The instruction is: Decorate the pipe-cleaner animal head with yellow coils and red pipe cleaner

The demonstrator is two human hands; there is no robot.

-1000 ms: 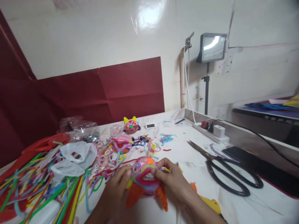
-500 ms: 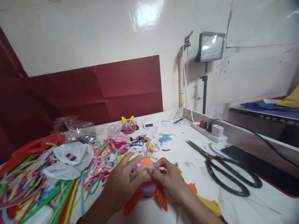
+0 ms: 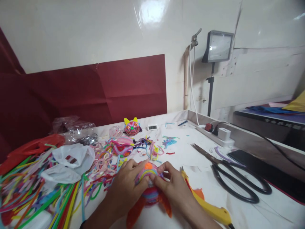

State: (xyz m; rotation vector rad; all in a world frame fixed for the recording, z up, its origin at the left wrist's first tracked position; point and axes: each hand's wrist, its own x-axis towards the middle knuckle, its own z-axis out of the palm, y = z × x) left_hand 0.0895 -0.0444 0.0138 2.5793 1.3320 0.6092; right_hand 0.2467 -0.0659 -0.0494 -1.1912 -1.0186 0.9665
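A round, many-coloured pipe-cleaner figure (image 3: 149, 173) with orange felt pieces (image 3: 133, 214) under it sits on the white table near the front edge. My left hand (image 3: 127, 187) wraps its fingers over the figure's left side. From the right, my right hand (image 3: 171, 186) pinches the figure, fingertips meeting those of the left on its top. Both hands are closed on it.
A yellow-handled tool (image 3: 209, 210) lies just right of my right hand. Large black scissors (image 3: 228, 176) lie further right, beside a dark phone (image 3: 257, 168). Loose pipe cleaners (image 3: 35, 190), plastic bags (image 3: 69, 162) and finished figures (image 3: 132, 127) fill the left and middle. A power strip (image 3: 218, 133) runs along the back right.
My left hand has slid up over the figure's top and left side, covering more of it. The figure has turned so its orange spot faces up. The view shifted slightly.
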